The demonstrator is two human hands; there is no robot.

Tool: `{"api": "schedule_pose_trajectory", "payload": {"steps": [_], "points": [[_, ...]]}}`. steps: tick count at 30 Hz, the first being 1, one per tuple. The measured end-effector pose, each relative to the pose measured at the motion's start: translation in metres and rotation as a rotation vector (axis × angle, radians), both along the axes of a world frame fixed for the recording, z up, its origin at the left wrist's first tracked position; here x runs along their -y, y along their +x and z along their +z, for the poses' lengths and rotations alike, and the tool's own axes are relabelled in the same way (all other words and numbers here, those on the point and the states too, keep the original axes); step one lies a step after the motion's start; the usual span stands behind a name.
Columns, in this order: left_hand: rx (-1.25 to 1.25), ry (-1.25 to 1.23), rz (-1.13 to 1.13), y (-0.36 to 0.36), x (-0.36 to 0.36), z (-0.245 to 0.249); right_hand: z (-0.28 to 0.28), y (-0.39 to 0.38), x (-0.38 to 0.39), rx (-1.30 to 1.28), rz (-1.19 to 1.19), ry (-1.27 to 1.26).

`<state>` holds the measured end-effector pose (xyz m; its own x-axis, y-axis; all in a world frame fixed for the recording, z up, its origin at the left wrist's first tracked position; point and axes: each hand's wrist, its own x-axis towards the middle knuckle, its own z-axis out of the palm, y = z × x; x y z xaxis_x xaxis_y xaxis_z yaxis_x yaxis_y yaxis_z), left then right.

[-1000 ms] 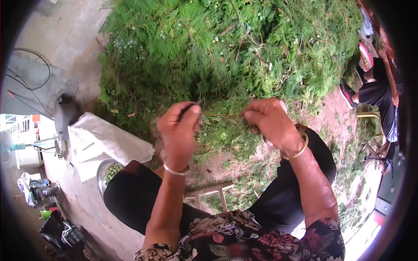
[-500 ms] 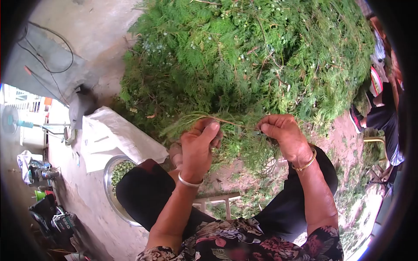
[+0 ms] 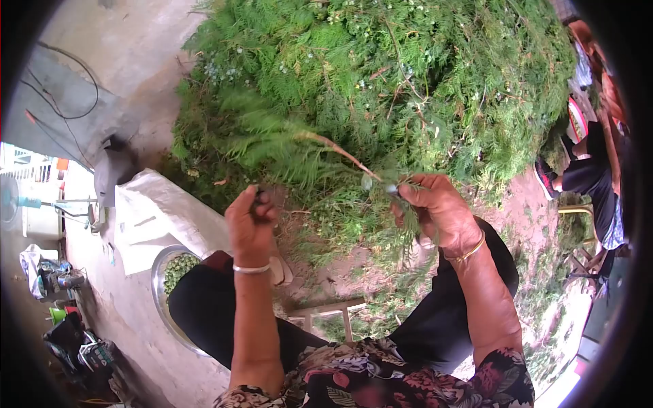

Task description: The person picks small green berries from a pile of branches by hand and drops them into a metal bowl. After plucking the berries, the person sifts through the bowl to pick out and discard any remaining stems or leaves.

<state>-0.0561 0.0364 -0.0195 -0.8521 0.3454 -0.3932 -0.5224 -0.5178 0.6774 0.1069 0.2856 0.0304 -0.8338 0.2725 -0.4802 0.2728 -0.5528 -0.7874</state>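
My right hand (image 3: 441,212) pinches the end of a leafy conifer branch (image 3: 340,154). Its brown stem slants up and left from my fingers to feathery green leaves, blurred by motion. A small pale cone (image 3: 366,182) shows close to the fingertips. To the left, my left hand (image 3: 250,221) is closed, apart from the branch. Something dark shows at its curled fingers, too small to make out. Beyond both hands rises a large heap of conifer branches (image 3: 381,75) dotted with pale cones. Beside my left knee, a metal bowl (image 3: 158,289) holds small green cones (image 3: 178,272).
A white sack (image 3: 173,207) lies on the floor at left, near a fan (image 3: 20,202). A low wooden frame (image 3: 326,309) stands between my legs. At the right edge another person sits, with a dark shoe (image 3: 546,178) near the heap. Cuttings litter the ground.
My left hand has come off the branch and moved left and down. The branch has swung upward, still in my right hand. The whole view has shifted slightly.
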Motion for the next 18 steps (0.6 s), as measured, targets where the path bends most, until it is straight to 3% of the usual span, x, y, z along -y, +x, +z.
{"api": "schedule_pose_trajectory", "payload": {"steps": [3,6,12,16,18], "points": [[0.076,0.08,-0.072,0.019,-0.004,0.016,0.014,0.001,0.008,0.018,-0.084,0.0],[0.027,0.096,-0.208,0.056,-0.038,0.039,-0.004,0.001,0.002,0.014,-0.002,0.024],[-0.177,-0.193,-0.351,0.07,-0.087,0.033,0.01,-0.003,0.006,0.105,0.12,0.042],[0.026,0.069,-0.133,0.04,-0.069,0.03,0.004,0.002,0.01,0.042,0.043,0.032],[0.089,0.11,-0.132,0.026,-0.052,0.031,0.003,0.003,0.007,0.027,0.034,-0.01]]}}
